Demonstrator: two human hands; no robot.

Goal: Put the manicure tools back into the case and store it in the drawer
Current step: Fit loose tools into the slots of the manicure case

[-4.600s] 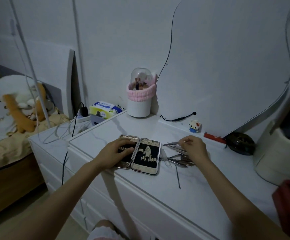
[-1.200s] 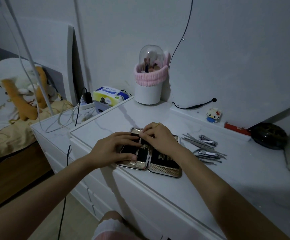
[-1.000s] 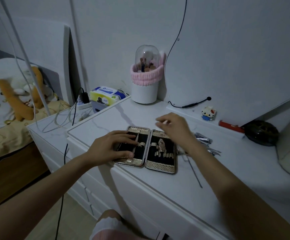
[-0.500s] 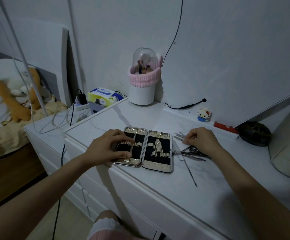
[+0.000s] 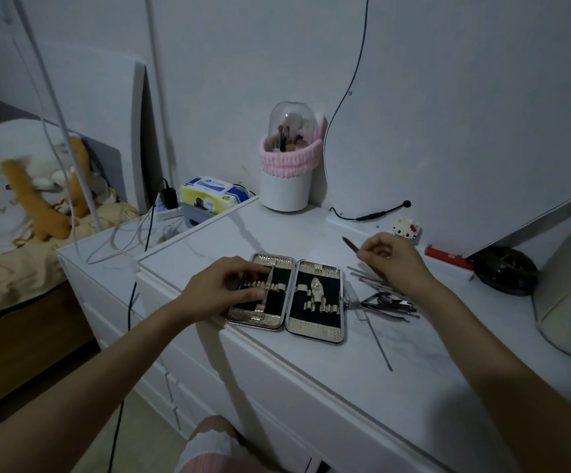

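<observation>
A: Which step?
B: Refilling. The right hand (image 5: 391, 259) pinches a thin file (image 5: 350, 243) lifted from the loose tools (image 5: 384, 302); it needs sliding under a loop next.
A: The case (image 5: 285, 297)?
B: Open, near edge, mostly empty. The left hand (image 5: 224, 290) presses its left half, fingers lying flat

My left hand (image 5: 224, 288) lies palm-down with fingers spread and pointing toward three o'clock, forearm running back to seven o'clock, while my right hand (image 5: 391, 262) hovers with fingers curled, pinching toward ten o'clock, its forearm trailing to five o'clock.
</observation>
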